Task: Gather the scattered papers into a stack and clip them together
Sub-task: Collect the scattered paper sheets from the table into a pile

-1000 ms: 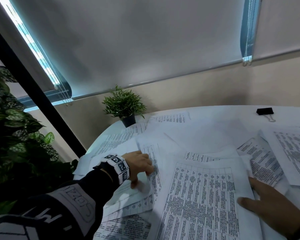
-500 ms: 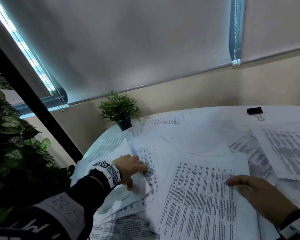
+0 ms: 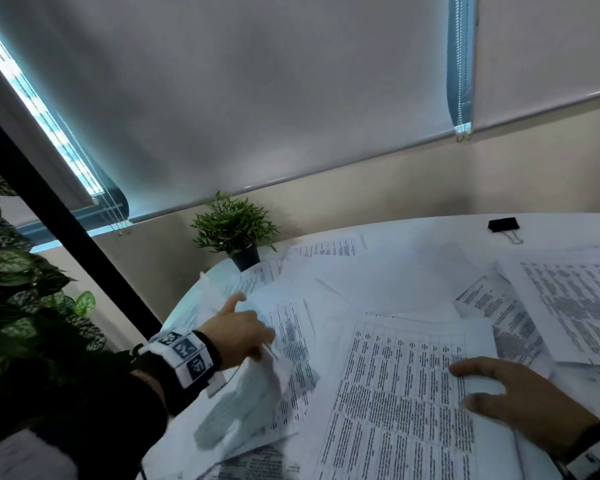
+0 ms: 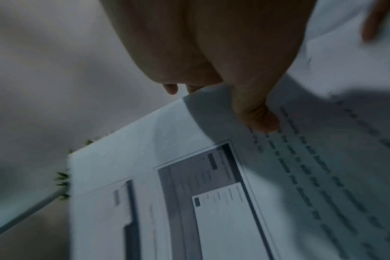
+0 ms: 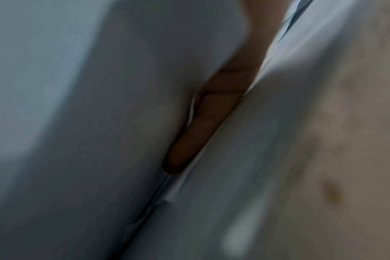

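Head, papers: papers [image 3: 378,341] lie loose and overlapping across the white bench [image 3: 413,233], from near left to far right.
Head, clip: black clip [image 3: 503,224] at the far right, well apart from both hands.
Head, left hand: left hand [image 3: 238,332] pinches a sheet [image 3: 257,386] at the near left, its edge raised and sagging.
Head, right hand: right hand [image 3: 520,400] lies on the printed top sheet [image 3: 406,403], thumb and fingers closing over its right edge.
Head, other: plant [image 3: 234,226] at the far left of the bench.
Left wrist: thumb and fingers pinch a printed sheet's [image 4: 323,158] corner; another sheet lies below.
Right wrist: blurred; one finger [image 5: 211,114] slipped between two sheets, so it grips paper.
Handling: light, limp and slippery, I judge; easily creased. Best slid flat, taken by the edges, then squared before clipping one edge.
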Demonstrator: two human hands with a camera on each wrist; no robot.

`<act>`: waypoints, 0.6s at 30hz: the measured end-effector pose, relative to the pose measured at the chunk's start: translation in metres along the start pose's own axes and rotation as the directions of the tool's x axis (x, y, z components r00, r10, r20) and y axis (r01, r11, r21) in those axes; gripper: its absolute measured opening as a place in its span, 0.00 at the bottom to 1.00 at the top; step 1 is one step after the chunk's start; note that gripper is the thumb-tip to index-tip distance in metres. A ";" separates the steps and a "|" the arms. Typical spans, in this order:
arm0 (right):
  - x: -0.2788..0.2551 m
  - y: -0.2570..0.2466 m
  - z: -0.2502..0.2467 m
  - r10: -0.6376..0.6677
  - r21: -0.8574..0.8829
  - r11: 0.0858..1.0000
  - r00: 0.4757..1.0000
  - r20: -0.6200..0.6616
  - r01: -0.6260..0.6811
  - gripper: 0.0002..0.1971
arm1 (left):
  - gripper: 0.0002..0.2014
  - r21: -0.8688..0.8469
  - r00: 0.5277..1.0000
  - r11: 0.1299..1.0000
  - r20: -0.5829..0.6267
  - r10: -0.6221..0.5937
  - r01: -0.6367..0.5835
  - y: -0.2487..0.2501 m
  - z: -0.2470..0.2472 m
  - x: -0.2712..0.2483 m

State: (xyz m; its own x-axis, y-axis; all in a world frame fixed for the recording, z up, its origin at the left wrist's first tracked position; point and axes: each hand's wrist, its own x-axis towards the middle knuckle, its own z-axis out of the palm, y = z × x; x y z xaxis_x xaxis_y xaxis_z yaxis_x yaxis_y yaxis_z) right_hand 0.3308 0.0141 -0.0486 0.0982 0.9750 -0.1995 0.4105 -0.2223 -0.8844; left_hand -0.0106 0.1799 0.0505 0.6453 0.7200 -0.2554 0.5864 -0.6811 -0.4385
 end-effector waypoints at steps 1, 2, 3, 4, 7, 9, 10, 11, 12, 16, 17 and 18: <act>0.001 0.002 0.000 -0.003 0.008 1.000 1.000 0.002 0.003 0.17 | 0.08 -0.070 0.995 0.995 -0.073 -0.072 0.067 -0.005 -0.016 -0.007; 0.002 0.003 0.000 -0.005 0.020 1.000 1.000 0.008 0.005 0.18 | 0.08 -0.163 0.974 0.977 -0.160 -0.163 0.136 -0.012 -0.034 -0.014; 0.002 0.004 0.001 -0.005 0.027 1.000 1.000 0.009 0.005 0.19 | 0.07 -0.306 0.924 0.934 -0.269 -0.271 0.185 -0.024 -0.049 -0.019; 0.002 0.004 0.001 -0.013 0.018 1.000 1.000 0.001 0.013 0.20 | 0.08 -0.475 0.851 0.858 -0.353 -0.389 0.196 -0.033 -0.063 -0.024; 0.000 0.001 0.003 -0.065 0.020 0.998 0.997 -0.050 0.066 0.22 | 0.13 -0.864 0.671 0.498 -0.410 -0.618 -0.069 -0.054 -0.080 -0.022; -0.001 -0.001 0.003 -0.069 0.075 0.995 0.996 -0.059 0.073 0.22 | 0.09 -0.945 0.709 0.252 -0.323 -0.627 -0.208 -0.038 -0.069 -0.007; -0.001 -0.002 0.002 -0.063 0.104 0.992 0.997 -0.048 0.067 0.23 | 0.10 -0.963 0.732 0.177 -0.271 -0.625 -0.206 -0.026 -0.055 0.002; -0.001 -0.003 0.001 -0.057 0.125 0.990 0.998 -0.031 0.060 0.23 | 0.12 -0.975 0.755 0.144 -0.222 -0.618 -0.169 -0.010 -0.042 0.012; 0.000 -0.004 -0.001 -0.058 0.146 0.987 0.998 -0.023 0.061 0.24 | 0.14 -0.986 0.782 0.123 -0.168 -0.600 -0.117 0.006 -0.026 0.021; 0.001 -0.007 -0.006 -0.017 0.413 0.909 0.995 -0.098 0.057 0.18 | 0.12 -0.990 0.838 0.110 0.013 -0.545 0.087 0.064 0.014 0.044; 0.001 -0.011 -0.007 0.006 0.508 0.860 0.994 -0.112 0.052 0.16 | 0.11 -0.989 0.841 0.112 0.022 -0.540 0.098 0.075 0.013 0.045; -0.001 -0.016 -0.006 0.019 0.600 0.799 0.994 -0.106 0.049 0.13 | 0.10 -0.991 0.839 0.095 0.026 -0.544 0.092 0.082 0.013 0.047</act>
State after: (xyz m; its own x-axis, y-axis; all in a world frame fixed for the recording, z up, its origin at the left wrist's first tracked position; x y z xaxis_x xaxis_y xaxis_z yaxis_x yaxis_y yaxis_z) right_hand 0.3301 0.0167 -0.0318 0.2019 0.9644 -0.1706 -0.2113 -0.1272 -0.9691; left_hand 0.0617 0.1598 -0.0085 0.2098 0.9778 0.0022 0.6001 -0.1305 0.7892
